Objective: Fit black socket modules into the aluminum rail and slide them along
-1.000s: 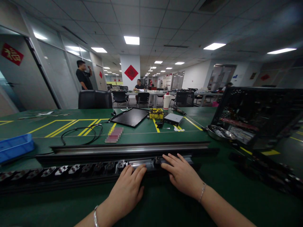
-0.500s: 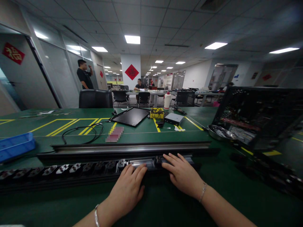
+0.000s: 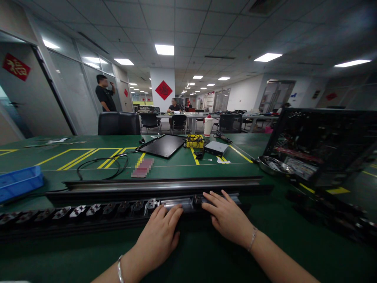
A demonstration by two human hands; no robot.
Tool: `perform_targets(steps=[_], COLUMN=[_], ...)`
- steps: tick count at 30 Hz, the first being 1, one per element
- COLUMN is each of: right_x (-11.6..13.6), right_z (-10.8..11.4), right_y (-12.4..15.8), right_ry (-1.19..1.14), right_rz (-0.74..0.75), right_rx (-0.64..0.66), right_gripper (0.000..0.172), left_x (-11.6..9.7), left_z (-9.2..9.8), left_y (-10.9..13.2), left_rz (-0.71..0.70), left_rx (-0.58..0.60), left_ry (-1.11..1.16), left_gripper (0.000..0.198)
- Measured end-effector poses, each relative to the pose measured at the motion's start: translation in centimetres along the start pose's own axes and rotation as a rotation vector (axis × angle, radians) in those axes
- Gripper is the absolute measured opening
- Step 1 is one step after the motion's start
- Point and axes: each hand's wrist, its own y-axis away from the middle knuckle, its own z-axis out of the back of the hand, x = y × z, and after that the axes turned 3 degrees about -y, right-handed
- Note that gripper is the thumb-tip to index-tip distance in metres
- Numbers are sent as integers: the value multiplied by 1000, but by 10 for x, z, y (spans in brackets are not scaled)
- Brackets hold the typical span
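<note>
Black socket rail (image 3: 103,206), left hand (image 3: 157,239), right hand (image 3: 228,220) atop it, both unmoved

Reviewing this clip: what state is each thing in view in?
left hand: open, fingertips on the metal cylinder
right hand: open, fingers on the dark fitting beside the cylinder
black socket rail: lying lengthwise on the bench
black panel: lying flat
computer case: internals exposed
steel tray: holding small items
blue plastic crate: on the bench, contents hidden

Electronics workshop, green anti-static workbench (image 3: 176,172), desks beyond (image 3: 188,116)
</note>
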Motion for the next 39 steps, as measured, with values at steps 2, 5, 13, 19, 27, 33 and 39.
perform_targets(steps=[2,5,13,19,27,33,39], right_x=[0,0,0,0,-2,-1,-1], right_z=[0,0,1,1,-1,1,1], right_y=[0,0,0,1,3,3,2], right_ry=[-2,0,1,-5,-23,-17,-27], right_rz=[3,7,1,0,-7,-8,-12], right_rx=[0,-2,6,9,29,44,42], right_gripper=[46,46,46,47,53,54,51], left_x=[0,0,0,0,0,0,0], left_z=[0,0,-1,-1,-2,1,-1], left_y=[0,0,1,1,0,0,1], left_rz=[0,2,-6,-1,-3,-6,-2], left_rx=[1,1,-6,6,-1,5,9], left_ry=[0,7,7,5,6,3,-2], left_gripper=[58,58,57,58,59,58,58])
